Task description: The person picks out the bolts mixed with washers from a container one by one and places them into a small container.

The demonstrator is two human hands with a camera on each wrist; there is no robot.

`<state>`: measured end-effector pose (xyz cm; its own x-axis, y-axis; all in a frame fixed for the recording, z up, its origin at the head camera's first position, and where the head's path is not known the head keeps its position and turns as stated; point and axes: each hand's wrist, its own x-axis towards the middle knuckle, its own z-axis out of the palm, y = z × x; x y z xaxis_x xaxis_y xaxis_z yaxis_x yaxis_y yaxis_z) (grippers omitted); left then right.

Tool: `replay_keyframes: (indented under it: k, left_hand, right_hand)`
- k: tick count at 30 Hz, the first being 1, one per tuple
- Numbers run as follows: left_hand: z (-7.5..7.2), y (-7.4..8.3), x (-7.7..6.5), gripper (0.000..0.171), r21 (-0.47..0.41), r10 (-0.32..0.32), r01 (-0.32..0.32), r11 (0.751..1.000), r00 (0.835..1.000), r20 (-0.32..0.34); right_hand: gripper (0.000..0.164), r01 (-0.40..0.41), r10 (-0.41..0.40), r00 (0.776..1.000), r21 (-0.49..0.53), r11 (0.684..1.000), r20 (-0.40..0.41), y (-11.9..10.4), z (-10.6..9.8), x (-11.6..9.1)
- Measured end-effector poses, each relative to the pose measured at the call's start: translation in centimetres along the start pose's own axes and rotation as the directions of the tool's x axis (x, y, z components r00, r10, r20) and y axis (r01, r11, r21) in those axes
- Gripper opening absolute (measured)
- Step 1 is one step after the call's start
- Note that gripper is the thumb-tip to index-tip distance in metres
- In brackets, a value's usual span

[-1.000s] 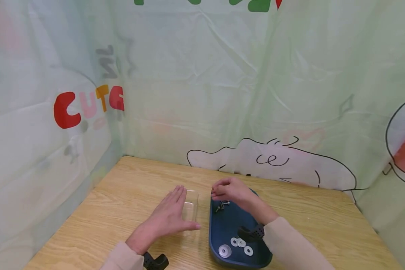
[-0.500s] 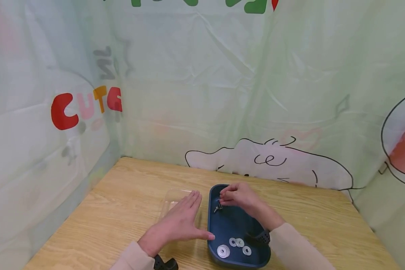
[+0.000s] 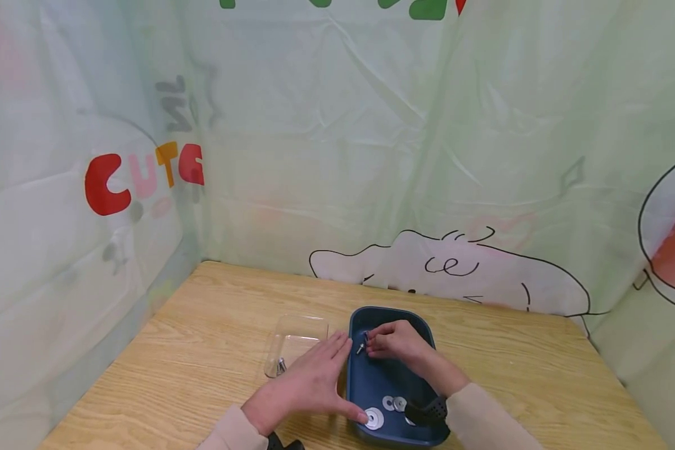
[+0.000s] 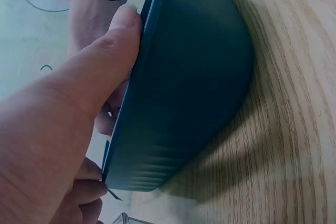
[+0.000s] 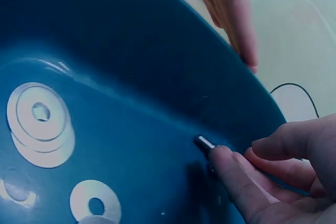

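Note:
A deep blue tray [image 3: 353,375] stands on the table, with a few small screws [image 3: 361,347] near its far left end and several pale washers [image 3: 374,419] near its front end. My left hand [image 3: 309,378] rests on the tray's left rim, fingers straight and thumb over the edge. My right hand [image 3: 396,344] reaches inside, its bent fingertips at the screws. In the right wrist view a fingertip [image 5: 223,156] touches or covers the end of one screw [image 5: 203,142]; whether it is pinched is hidden.
A clear plastic box [image 3: 300,325] sits left of the tray, partly behind my left hand, with a few metal screws [image 3: 281,365] inside. A printed curtain [image 3: 270,206] hangs along the back and left of the wooden table [image 3: 191,337].
My right hand has come from the tray's far left rim down to the screws inside. My left hand has slid right from over the clear box onto the tray's rim, uncovering screws in the box.

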<state>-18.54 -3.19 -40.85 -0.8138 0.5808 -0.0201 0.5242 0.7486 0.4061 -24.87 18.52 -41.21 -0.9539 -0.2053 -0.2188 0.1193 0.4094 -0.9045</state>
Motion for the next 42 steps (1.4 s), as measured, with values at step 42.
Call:
replay_keyframes:
  k: [42]
  left_hand:
    - [-0.5,0.1,0.0,0.121,0.055,0.015,-0.016,0.998,1.000,0.026]
  right_hand:
    - [0.024,-0.073,0.073,0.995,0.004,0.997,-0.066,0.5,2.0,0.4]
